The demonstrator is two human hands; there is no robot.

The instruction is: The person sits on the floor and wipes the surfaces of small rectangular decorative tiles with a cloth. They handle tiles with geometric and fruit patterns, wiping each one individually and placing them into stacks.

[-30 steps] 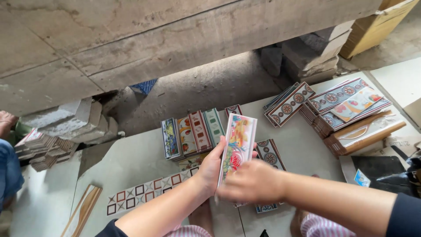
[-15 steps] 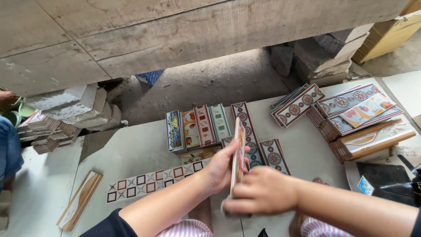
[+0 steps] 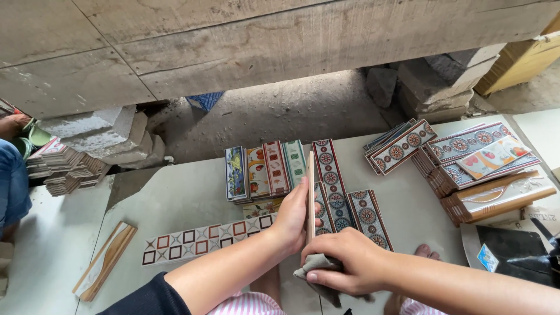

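Ceramic strips lie all over the pale table (image 3: 175, 201) below me. Far left I see a wood-toned moulding piece (image 3: 105, 259), then a long border strip of little squares (image 3: 201, 239), then a row of painted tiles (image 3: 265, 170). My left hand (image 3: 294, 216) is wrapped around a narrow tile (image 3: 310, 195) that stands on edge, upright, just above the near table edge; its grip is closed on the tile's lower part. My right hand (image 3: 347, 262) sits just beside it, fingers pinched on a grey cloth (image 3: 318, 265) pressed against the tile's foot. Medallion-patterned tiles (image 3: 350, 201) lie behind the hands, and stacked patterned tiles (image 3: 478, 163) fill the far right.
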